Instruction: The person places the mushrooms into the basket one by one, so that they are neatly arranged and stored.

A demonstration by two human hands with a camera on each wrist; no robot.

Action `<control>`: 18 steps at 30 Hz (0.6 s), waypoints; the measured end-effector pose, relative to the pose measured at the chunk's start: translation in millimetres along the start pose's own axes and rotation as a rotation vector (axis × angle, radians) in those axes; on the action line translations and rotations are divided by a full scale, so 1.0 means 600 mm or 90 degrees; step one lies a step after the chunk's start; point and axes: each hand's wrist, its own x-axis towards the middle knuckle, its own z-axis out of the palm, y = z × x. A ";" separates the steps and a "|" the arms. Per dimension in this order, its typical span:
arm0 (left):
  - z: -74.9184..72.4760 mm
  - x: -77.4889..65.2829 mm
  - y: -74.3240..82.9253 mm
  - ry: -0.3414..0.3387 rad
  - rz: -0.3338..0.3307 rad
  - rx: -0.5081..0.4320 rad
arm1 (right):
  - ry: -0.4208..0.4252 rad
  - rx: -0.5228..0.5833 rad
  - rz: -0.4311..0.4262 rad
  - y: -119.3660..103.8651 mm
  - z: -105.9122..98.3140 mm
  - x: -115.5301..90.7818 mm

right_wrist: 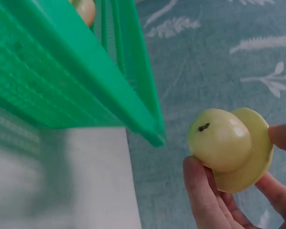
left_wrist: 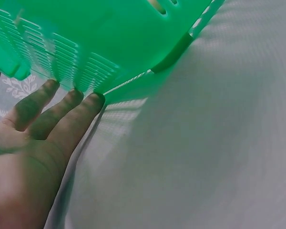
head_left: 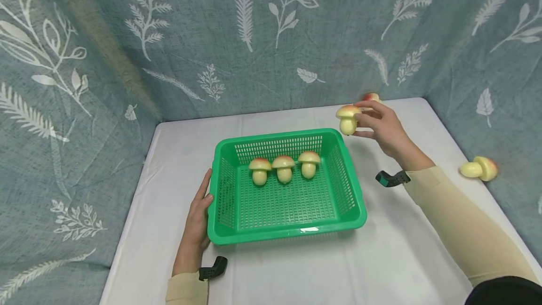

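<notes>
My right hand (head_left: 381,126) pinches a toy mushroom (head_left: 348,120) by its cap, raised just beyond the right back corner of a green plastic basket (head_left: 288,234). The right wrist view shows the mushroom's rounded yellow stem (right_wrist: 219,138), with a dark mark on its end, and the thumb and fingers around the cap. Inside the basket, three similar mushrooms (head_left: 284,168) stand in a row towards the back. My left hand (head_left: 196,220) rests against the basket's left side; in the left wrist view its extended fingers (left_wrist: 66,114) touch the slotted wall.
Behind my right hand, another mushroom (head_left: 370,97) is partly hidden. One more mushroom (head_left: 479,169) lies on its side at the table's right edge. The table has a white cover (head_left: 296,272), and blue-grey leaf-patterned cloth (head_left: 254,79) hangs around its back and sides.
</notes>
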 end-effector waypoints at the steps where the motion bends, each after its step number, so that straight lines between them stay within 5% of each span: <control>1: -0.001 0.000 0.000 -0.001 0.002 0.001 | -0.003 -0.003 -0.001 0.000 0.003 -0.005; 18: -0.004 -0.002 -0.002 0.001 0.000 -0.008 | -0.023 -0.001 -0.019 -0.004 0.046 -0.051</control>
